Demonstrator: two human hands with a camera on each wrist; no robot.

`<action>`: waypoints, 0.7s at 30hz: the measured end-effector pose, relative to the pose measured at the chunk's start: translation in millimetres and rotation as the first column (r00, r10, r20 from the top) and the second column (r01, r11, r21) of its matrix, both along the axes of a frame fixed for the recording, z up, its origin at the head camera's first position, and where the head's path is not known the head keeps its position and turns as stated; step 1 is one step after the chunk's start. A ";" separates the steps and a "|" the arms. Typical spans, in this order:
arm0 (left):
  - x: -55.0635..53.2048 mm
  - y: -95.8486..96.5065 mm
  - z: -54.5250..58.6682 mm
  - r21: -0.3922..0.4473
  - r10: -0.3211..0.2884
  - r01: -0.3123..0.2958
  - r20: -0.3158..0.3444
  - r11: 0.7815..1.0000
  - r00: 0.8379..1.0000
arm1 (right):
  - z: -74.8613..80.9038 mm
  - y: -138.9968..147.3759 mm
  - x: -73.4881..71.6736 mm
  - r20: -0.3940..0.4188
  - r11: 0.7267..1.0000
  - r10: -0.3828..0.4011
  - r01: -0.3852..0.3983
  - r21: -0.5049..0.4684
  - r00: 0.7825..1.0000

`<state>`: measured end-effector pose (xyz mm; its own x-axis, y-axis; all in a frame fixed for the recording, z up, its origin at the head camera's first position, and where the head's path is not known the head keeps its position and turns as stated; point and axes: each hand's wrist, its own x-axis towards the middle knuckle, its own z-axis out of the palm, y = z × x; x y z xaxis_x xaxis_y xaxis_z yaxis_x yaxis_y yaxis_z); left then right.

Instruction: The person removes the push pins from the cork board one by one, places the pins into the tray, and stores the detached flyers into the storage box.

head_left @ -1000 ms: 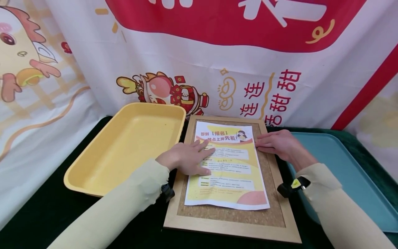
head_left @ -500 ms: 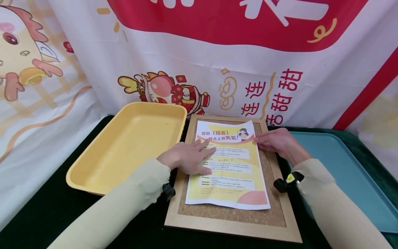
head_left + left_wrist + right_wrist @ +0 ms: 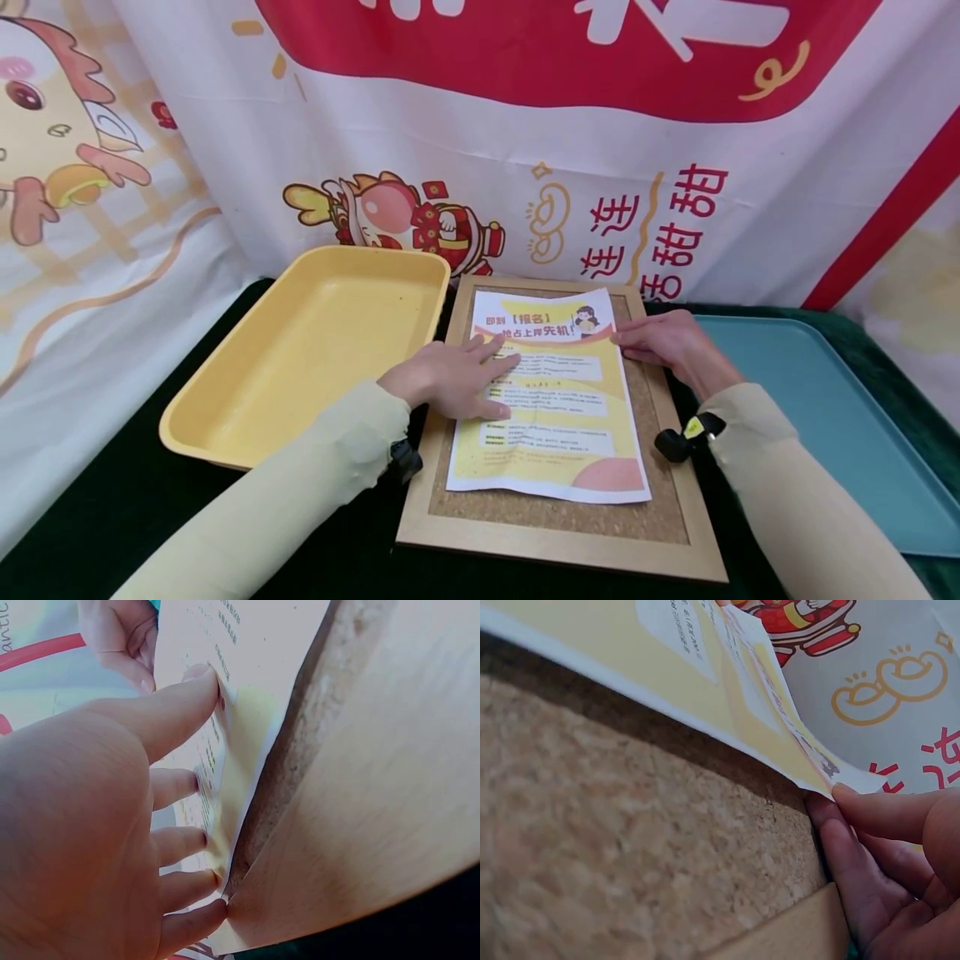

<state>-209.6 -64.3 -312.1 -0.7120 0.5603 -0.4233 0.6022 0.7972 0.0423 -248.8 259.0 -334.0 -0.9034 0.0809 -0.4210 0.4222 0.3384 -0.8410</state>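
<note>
A yellow-and-white printed sheet of paper [image 3: 555,417] lies on a wood-framed cork board [image 3: 555,518]. My left hand [image 3: 457,382] rests with spread, straight fingers on the sheet's left side; the left wrist view shows its fingertips [image 3: 199,675] touching the paper near its edge. My right hand [image 3: 667,343] pinches the sheet's upper right edge between thumb and fingers. In the right wrist view the thumb [image 3: 877,812] lies on top of the paper, with fingers beneath, and that edge is lifted off the cork.
A deep yellow tray [image 3: 300,358] stands left of the board. To the right lies a flat blue-green tray [image 3: 832,425], partly behind my right sleeve [image 3: 795,492]. A printed cloth backdrop [image 3: 480,150] hangs behind the dark green table covering [image 3: 330,533].
My right hand has gone from lying at the sheet's right edge to pinching it, and the upper right corner has risen slightly. The left hand stays in place.
</note>
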 end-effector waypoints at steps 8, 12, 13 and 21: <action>1.4 2.6 1.7 0.041 0.025 -0.025 -0.002 0.999 1.000 | -1.0 1.8 -0.7 0.009 0.999 -0.029 0.030 -0.038 1.000; 1.7 3.8 3.4 0.121 0.079 -0.081 0.026 0.989 0.997 | -2.2 1.6 -1.4 0.023 0.996 -0.058 0.059 -0.061 0.998; 1.8 4.0 3.5 0.147 0.097 -0.102 0.042 0.984 0.994 | -2.7 1.1 -1.7 0.023 0.996 -0.063 0.065 -0.066 0.998; 5.3 5.9 4.5 0.413 0.255 -0.324 0.213 0.851 0.943 | -6.7 -0.7 -5.1 0.018 0.989 -0.111 0.112 -0.097 0.994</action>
